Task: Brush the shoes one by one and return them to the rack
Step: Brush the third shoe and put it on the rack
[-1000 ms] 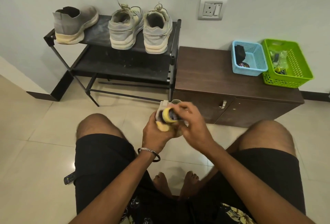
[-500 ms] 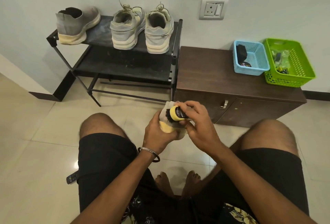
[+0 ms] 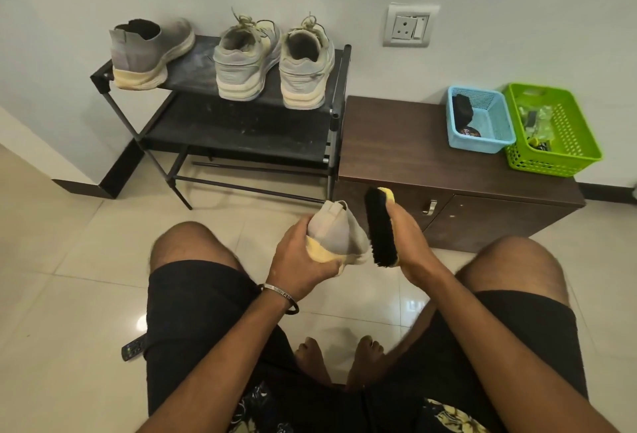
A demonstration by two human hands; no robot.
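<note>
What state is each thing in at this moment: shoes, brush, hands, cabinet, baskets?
Left hand: grips the grey shoe.
Right hand: holds the brush, bristles facing the shoe.
Three shoes: upright on rack.
Cabinet: doors shut.
Blue basket, green basket: uncovered, items inside.

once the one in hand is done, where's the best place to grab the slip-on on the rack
Probably the heel collar of the slip-on. It lies at the left end of the rack's top shelf, heel toward the person, toe angled back and right toward the wall, opening up. Come from the front and pinch the raised back of the collar, or cup the heel and sole. The left hand is nearer that side.
</note>
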